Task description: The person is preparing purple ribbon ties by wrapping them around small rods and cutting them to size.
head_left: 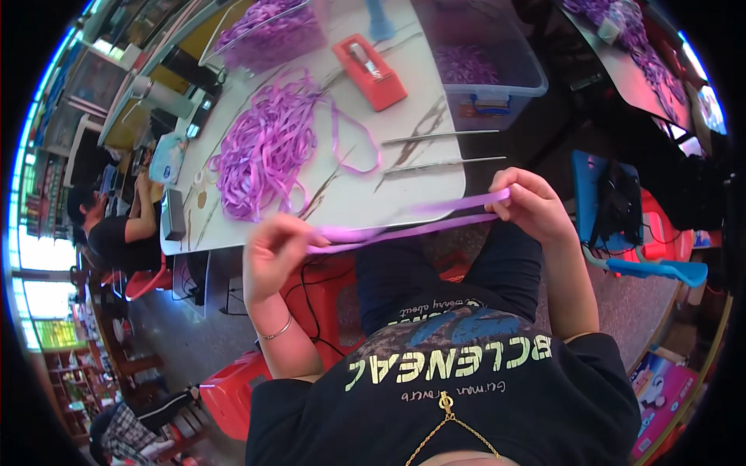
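A loop of purple ribbon (444, 226) stretches between my hands, just off the near edge of the table and above my lap. My left hand (272, 252), slightly blurred, is closed on the loop's left end. At the right end, the thumb and fingers of my right hand (536, 206) pinch it. A large tangled heap of purple ribbon loops (264, 147) lies on the white marbled table (350, 198), and one loose loop trails off to its right. Two thin metal rods (447, 135) jut past the table's right edge, close beyond my right hand.
A red block-shaped holder (370, 74) stands on the table beyond the heap. Clear bins with purple ribbon are at the back left and beyond the right edge (528, 89). A tissue pack (167, 158) lies at left; a person (116, 233) sits beyond. A blue chair (606, 194) stands right.
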`<state>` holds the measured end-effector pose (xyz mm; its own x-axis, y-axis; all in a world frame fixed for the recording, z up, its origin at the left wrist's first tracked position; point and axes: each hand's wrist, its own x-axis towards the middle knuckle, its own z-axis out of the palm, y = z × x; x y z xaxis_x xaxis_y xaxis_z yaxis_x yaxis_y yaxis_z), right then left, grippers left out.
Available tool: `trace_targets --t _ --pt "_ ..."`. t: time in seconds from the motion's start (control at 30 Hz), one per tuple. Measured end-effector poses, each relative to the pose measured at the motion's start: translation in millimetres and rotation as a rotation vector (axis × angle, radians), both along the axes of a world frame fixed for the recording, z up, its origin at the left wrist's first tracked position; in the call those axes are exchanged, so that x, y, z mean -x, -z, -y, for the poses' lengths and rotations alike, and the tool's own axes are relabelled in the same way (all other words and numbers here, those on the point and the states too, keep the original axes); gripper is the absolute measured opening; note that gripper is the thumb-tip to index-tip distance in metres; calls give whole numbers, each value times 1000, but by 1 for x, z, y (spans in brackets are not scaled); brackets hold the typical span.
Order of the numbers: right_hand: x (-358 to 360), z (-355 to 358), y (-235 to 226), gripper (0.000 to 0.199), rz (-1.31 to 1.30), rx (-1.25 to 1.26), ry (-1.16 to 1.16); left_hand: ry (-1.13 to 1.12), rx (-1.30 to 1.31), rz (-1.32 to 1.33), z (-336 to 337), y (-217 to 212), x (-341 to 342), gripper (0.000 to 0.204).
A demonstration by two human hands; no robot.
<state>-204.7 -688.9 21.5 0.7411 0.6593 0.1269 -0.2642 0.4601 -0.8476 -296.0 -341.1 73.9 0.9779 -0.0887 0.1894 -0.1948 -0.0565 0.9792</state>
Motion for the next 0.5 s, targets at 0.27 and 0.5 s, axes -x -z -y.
trace_targets --t 0.27,0.5 --pt "6 -21 -49 14 432 559 66 399 -25 -90 99 26 -48 39" --pt "-3 -17 -45 11 367 418 101 567 409 -327 134 40 -58 20"
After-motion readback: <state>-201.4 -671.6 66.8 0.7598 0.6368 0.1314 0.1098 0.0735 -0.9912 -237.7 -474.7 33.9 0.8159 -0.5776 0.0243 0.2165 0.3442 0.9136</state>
